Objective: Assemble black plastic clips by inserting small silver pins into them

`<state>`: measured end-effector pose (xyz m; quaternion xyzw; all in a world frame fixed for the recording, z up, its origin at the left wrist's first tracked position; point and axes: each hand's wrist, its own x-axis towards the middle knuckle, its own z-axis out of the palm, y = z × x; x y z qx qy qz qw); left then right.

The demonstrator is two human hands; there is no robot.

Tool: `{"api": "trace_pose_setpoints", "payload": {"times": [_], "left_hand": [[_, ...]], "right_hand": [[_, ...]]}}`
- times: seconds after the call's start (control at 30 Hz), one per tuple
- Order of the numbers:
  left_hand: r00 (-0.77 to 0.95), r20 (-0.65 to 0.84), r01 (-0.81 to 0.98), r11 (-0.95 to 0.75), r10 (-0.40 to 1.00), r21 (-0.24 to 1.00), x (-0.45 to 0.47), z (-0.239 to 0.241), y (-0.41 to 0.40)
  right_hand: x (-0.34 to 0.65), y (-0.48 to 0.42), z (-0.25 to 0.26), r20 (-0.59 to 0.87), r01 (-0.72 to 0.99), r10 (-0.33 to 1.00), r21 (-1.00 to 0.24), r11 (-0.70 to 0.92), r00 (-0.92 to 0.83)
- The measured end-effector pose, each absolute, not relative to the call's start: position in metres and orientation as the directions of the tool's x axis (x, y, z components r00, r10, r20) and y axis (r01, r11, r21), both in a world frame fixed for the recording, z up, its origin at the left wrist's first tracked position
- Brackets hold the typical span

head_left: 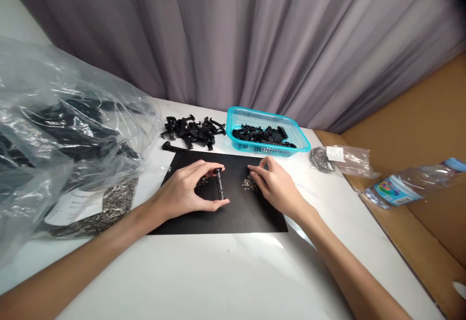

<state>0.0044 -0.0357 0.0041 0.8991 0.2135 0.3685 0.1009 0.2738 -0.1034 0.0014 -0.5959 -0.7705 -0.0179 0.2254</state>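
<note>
One black plastic piece [219, 184], over the black mat [233, 219], clamped end to end between the thumb and fingertips of our left hand [185, 186]. Our right hand [273, 184], at a small pile of metal pins [249, 184] on the mat, fingertips close together; we cannot tell whether they grip a pin. Beyond, we list one heap of black parts [194, 131] beside one blue basket [262, 149] holding more.
</note>
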Motion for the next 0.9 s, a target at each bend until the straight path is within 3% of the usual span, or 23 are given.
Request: {"api": "trace_pose_setpoints", "payload": {"times": [0.1,0.23,0.43,0.63,0.77,0.9], "left_hand": [[0.639,0.603,0.324,-0.878,0.478,0.352,0.005,0.004,-0.036],[0.657,0.584,0.333,-0.879,0.477,0.342,0.006,0.004,-0.038],[0.678,0.576,0.324,-0.889,0.457,0.324,0.006,0.003,-0.038],[0.706,0.525,0.320,-0.875,0.476,0.363,0.007,0.000,-0.039],[0.762,0.406,0.364,-0.852,0.505,0.375,0.008,-0.001,-0.039],[0.757,0.388,0.372,-0.834,0.526,0.407,0.009,0.000,-0.038]], "right_hand": [[0.272,-0.105,-0.005,0.303,0.933,0.911,-0.139,0.333,-0.280],[0.265,-0.107,-0.003,0.336,0.930,0.904,-0.162,0.330,-0.263],[0.260,-0.108,0.003,0.465,0.867,0.880,-0.394,0.305,-0.098],[0.248,-0.114,0.008,0.334,0.648,0.940,-0.703,0.293,-0.064],[0.237,-0.117,0.006,0.260,0.597,0.962,-0.760,0.259,-0.086],[0.233,-0.118,0.003,0.247,0.563,0.963,-0.784,0.261,-0.104]]}}
